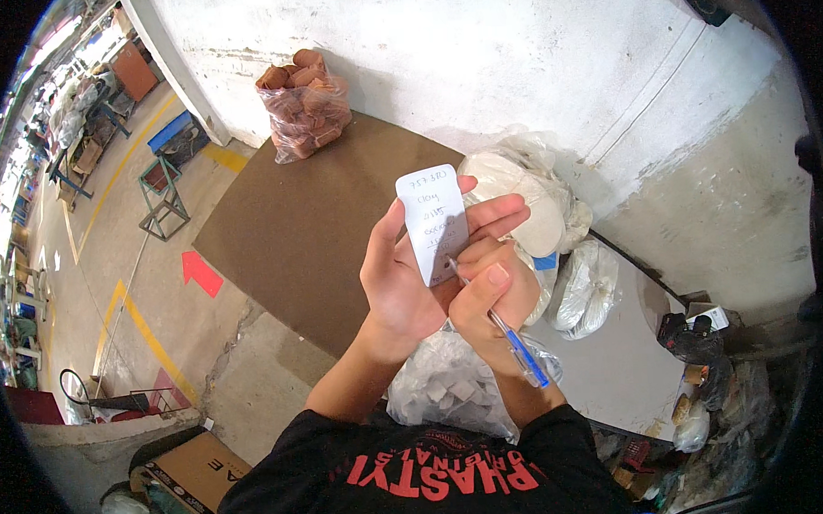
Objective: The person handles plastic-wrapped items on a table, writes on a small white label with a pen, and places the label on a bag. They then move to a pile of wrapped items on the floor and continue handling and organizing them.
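A small white paper tag (433,215) with rounded corners and lines of handwriting lies across the palm and fingers of my left hand (399,280). The thumb rests along its left edge while the other fingers stretch out behind it. My right hand (494,290) grips a clear pen with a blue cap end (522,353), its tip at the lower part of the tag. Just below my wrists, a clear plastic bag of whitish pieces (452,382) sits close to my body, partly covered by my forearms.
A brown tabletop (319,215) spreads ahead, bearing a clear bag of reddish-brown pieces (307,107) against the white wall. Bags of cream pieces (518,190) stand at right on a grey surface (614,359). A cardboard box (197,477) is at lower left; a metal stool frame (163,198) stands beyond.
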The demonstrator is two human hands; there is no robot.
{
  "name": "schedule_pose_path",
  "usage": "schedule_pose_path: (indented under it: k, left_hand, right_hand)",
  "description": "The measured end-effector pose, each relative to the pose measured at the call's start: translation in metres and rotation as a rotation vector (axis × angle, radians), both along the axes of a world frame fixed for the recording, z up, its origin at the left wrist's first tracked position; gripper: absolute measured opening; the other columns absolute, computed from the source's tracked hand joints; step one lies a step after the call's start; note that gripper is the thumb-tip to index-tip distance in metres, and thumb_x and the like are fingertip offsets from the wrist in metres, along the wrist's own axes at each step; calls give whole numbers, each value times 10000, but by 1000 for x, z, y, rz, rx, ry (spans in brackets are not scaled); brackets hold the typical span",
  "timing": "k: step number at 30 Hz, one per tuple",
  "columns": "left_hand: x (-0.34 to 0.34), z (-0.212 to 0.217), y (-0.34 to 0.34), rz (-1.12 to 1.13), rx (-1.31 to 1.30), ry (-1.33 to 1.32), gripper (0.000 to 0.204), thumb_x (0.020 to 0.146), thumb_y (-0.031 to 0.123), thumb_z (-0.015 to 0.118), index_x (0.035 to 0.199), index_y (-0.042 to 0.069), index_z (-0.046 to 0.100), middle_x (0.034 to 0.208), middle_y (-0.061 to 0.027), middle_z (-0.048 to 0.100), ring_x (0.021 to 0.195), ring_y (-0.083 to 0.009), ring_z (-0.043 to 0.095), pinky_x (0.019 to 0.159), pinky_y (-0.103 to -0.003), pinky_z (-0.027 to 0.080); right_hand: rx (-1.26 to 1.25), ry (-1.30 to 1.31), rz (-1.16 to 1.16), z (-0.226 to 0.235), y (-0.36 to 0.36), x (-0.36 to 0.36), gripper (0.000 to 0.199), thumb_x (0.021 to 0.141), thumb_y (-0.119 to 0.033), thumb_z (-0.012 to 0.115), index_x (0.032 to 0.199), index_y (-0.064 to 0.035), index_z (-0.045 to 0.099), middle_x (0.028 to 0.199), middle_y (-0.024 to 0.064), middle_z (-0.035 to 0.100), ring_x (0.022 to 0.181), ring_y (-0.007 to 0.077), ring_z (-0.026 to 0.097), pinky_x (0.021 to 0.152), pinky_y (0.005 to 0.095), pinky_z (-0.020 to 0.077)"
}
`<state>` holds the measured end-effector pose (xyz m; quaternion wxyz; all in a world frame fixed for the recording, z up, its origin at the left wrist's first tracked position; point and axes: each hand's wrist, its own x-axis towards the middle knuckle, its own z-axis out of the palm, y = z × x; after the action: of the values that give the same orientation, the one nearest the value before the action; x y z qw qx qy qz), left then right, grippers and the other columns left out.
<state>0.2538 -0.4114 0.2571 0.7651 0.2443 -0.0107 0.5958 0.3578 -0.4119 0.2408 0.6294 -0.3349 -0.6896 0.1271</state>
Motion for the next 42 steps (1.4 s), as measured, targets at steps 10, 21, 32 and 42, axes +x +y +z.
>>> schedule_pose_path:
  k: [10,21,32,42]
  left_hand:
    - [-5,-2,4,-13,-46,-26,721,998,600,279,1478,78,405,1423,-313,506,1371,-450,459,1145,-509,332]
    - [-15,-19,20,39,-116,-52,694,1017,568,275,1494,78,393,1401,-252,540,1383,-435,445,1149,-521,330]
    - [-109,-133,150,532,-743,92,474,1056,402,363,1427,120,448,1258,-133,580,1218,-312,533,1133,-582,340]
    - [-224,-113,329,702,-466,64,491,1065,353,245,1468,104,375,1420,-175,449,1370,-384,415,1130,-705,299]
  right_hand:
    - [5,15,103,-5,4,-6,393,1030,-315,475,745,-52,543,687,111,637,590,300,646,543,395,494]
    - [-59,-33,82,-20,23,-17,429,1080,-361,364,809,-56,498,698,115,619,534,229,558,531,340,438]
    - [-1040,570,350,-150,146,25,220,1028,-251,538,867,-102,526,659,-15,471,484,62,369,406,252,305]
    - [-1257,587,407,-218,167,43,160,1025,-192,559,911,-79,562,527,-37,373,404,59,302,368,250,261]
